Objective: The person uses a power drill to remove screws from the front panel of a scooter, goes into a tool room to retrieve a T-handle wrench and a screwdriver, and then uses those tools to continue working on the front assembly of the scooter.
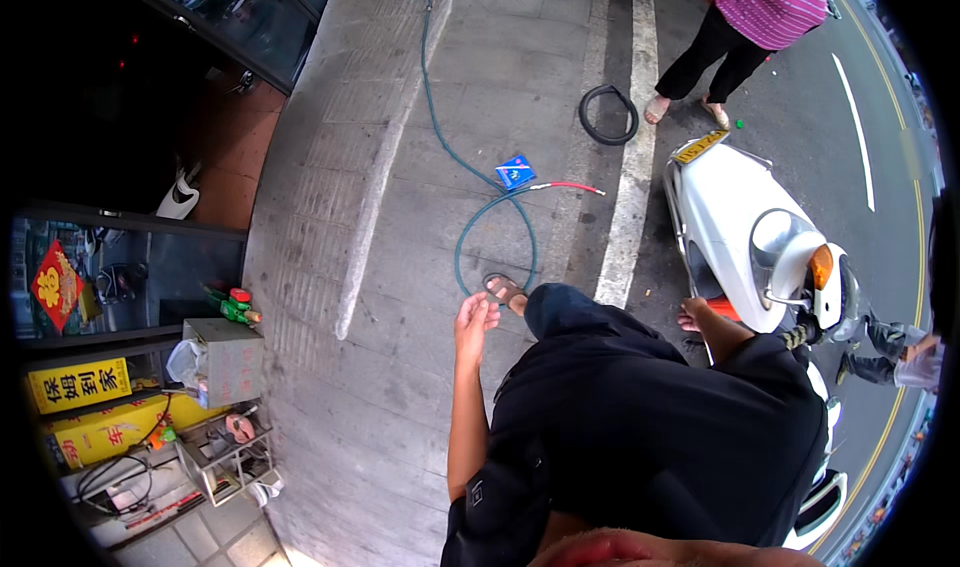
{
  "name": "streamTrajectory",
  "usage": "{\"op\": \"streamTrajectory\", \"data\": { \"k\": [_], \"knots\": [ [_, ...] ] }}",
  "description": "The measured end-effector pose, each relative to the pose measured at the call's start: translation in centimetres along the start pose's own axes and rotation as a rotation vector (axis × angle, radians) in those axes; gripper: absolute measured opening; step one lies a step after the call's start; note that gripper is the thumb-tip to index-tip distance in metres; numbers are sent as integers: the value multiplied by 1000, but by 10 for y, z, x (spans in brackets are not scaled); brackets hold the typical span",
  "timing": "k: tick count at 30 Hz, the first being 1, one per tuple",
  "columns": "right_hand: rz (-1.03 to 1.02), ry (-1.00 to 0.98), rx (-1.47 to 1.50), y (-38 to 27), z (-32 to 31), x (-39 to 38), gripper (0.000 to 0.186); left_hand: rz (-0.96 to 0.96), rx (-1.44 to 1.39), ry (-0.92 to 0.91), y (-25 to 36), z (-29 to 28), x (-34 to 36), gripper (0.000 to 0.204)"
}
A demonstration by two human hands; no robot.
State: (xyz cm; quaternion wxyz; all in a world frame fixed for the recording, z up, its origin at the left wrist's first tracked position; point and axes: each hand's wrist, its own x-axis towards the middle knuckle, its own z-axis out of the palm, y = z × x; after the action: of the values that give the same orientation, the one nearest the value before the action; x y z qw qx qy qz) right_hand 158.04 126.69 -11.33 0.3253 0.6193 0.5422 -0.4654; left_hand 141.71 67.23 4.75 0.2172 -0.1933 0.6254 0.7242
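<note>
My left hand (475, 319) is raised at the middle of the view, over the pavement and beside my sandalled foot (503, 288). Its fingertips are drawn together with the thumb; whether something small sits between them I cannot make out. Low beside the white scooter (755, 202), my right hand (690, 314) hangs with fingers somewhat apart and nothing seen in it. A green air hose (457, 252) loops on the ground just beyond my foot and ends in a red section (570, 185). By the loop's crossing lies a small blue box (515, 172).
A black tyre (608, 115) lies near the white kerb line. Beyond the scooter stands a person in a striped pink top (770, 5); another person's legs (885, 342) show at far right. Left are dark shop doors, a grey metal box (232, 365) and a metal rack (225, 457).
</note>
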Motion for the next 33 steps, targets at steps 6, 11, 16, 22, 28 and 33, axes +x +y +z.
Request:
{"op": "streamTrajectory", "data": {
  "k": [6,11,16,22,28,33],
  "knots": [
    [-283,-542,115,-255,236,-108,14,-792,347,574,-91,-289,-45,30],
    [-852,-474,-346,-474,456,-239,23,-590,-397,1056,-82,-398,-75,31],
    [-900,-479,-484,-615,657,-305,21,-610,-561,929,-49,-435,32,40],
    [-675,-520,-715,-658,786,-316,21,-635,-213,508,107,-539,249,27],
    [-415,-508,-672,-711,863,-306,17,-30,11,419,356,-680,438,45],
    [-548,-437,-996,-799,964,-269,20,53,-90,547,441,-775,564,51]
  ]
}}
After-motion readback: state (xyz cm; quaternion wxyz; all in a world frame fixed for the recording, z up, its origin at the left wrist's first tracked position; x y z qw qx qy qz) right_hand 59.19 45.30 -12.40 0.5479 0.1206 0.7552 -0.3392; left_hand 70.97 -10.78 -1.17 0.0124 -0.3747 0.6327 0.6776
